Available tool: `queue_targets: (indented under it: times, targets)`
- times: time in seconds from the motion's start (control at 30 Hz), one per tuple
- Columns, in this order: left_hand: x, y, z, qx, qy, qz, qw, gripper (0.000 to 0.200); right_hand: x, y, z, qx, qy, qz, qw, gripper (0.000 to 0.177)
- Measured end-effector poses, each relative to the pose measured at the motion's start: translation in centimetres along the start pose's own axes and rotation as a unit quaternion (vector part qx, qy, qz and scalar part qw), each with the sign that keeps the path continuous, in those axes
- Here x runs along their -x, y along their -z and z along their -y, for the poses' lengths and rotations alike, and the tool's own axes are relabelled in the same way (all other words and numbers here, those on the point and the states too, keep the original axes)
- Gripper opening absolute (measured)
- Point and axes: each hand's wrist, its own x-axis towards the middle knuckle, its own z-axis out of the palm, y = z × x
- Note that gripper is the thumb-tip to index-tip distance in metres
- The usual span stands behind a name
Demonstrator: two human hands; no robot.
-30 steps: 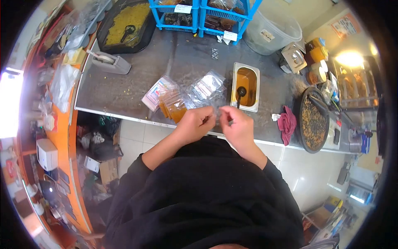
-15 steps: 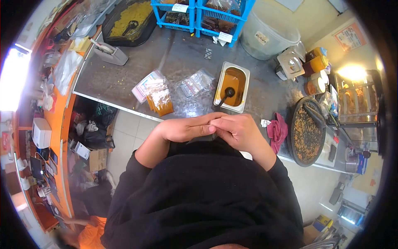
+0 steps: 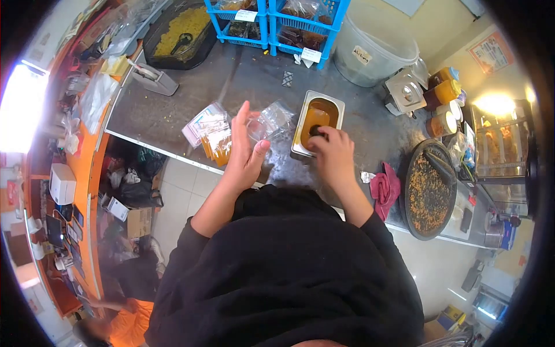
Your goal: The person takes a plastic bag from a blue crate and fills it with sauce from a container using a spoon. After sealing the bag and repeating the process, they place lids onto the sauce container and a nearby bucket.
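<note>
My left hand (image 3: 245, 156) is raised at the counter's front edge, its fingers stretched out, beside a stack of small bags filled with orange sauce (image 3: 217, 144). Behind its fingers lie flat, clear plastic bags (image 3: 273, 119). My right hand (image 3: 334, 151) is over the near right part of a steel container of orange-brown sauce (image 3: 322, 111). Its fingers are curled at the black ladle (image 3: 315, 130), whose handle they mostly hide.
A maroon cloth (image 3: 385, 186) and a round dark tray of crumbs (image 3: 430, 188) are on the right. Blue baskets (image 3: 272, 26) and a large clear tub (image 3: 376, 55) stand behind. Another person in orange (image 3: 132, 324) is at the lower left.
My hands, earlier together at the counter's front edge, have separated. The left has risen with its fingers spread, and the right has moved onto the ladle at the container.
</note>
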Motion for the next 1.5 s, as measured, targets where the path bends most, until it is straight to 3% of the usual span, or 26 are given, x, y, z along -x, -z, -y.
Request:
queue_targets:
  times: [0.07,0.1,0.3,0.47,0.67,0.97,1.07,1.3,1.4,1.5]
  targets:
    - [-0.2,-0.3,1.0,-0.03,-0.002,-0.029,0.999,0.084,0.2,-0.5,-2.6,-0.171,-0.071,-0.055,0.981,0.015]
    - [-0.4,-0.4,1.2,-0.023,-0.003,-0.03,0.999,0.086,0.1,-0.2,-2.8,-0.197,-0.051,-0.131,0.97,0.011]
    - [-1.2,-1.9,2.6,0.016,0.008,-0.037,0.999,0.107,1.8,-1.9,-5.7,-0.249,-0.132,-0.161,0.946,0.01]
    - [-1.7,-2.3,3.4,-0.039,0.008,0.001,0.999,0.104,2.6,-3.8,-5.8,-0.332,-0.211,-0.167,0.904,0.009]
    - [-1.7,-2.5,4.0,-0.059,0.018,0.008,0.998,0.104,3.2,-4.4,-7.5,-0.473,-0.32,-0.174,0.802,0.013]
    - [-2.1,-2.7,3.7,-0.053,0.034,0.023,0.998,0.107,3.2,-2.4,-9.5,-0.614,-0.512,-0.167,0.577,0.015]
    - [-2.2,-2.9,3.4,-0.059,0.033,0.029,0.997,0.109,3.1,-1.5,-9.0,-0.637,-0.511,-0.166,0.553,0.014]
    - [-3.0,-4.4,1.1,-0.146,-0.031,0.044,0.988,0.111,0.5,3.0,-5.1,-0.646,-0.345,-0.282,0.619,0.013]
    - [-3.6,-5.6,0.2,-0.142,-0.07,0.053,0.986,0.113,-0.7,4.5,-2.9,-0.586,-0.154,-0.33,0.724,0.015]
    - [-4.0,-6.0,-0.8,-0.125,-0.031,0.069,0.989,0.11,-0.4,5.0,-2.0,-0.484,-0.065,-0.36,0.795,0.013]
